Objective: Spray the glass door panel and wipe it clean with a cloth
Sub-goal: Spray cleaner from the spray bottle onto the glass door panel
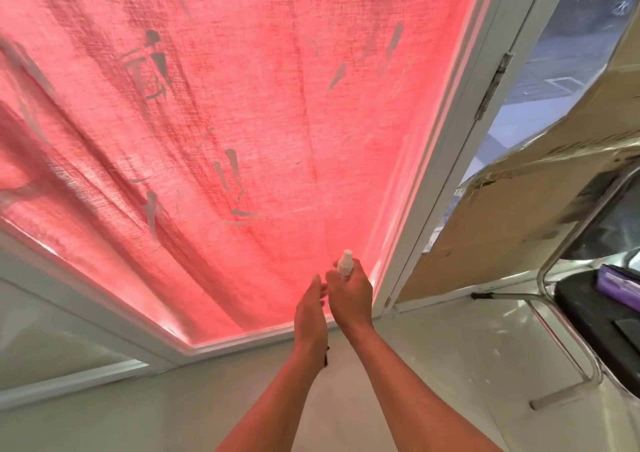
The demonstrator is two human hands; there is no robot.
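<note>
The glass door panel (pixel 242 122) fills most of the view, with a red woven curtain hanging behind it and a white frame (pixel 433 160) around it. My right hand (pixel 349 295) grips a small white spray bottle (pixel 344 264) near the panel's lower right corner, its nozzle end pointing up at the glass. My left hand (pixel 310 307) is just left of it, fingers straight and relaxed, holding nothing. No cloth for wiping is in sight.
To the right of the frame leans a large cardboard sheet (pixel 519 216). A metal-framed chair (pixel 568 313) with a dark seat and a purple packet (pixel 620 283) stands at the far right. The pale floor (pixel 433 365) stretches below.
</note>
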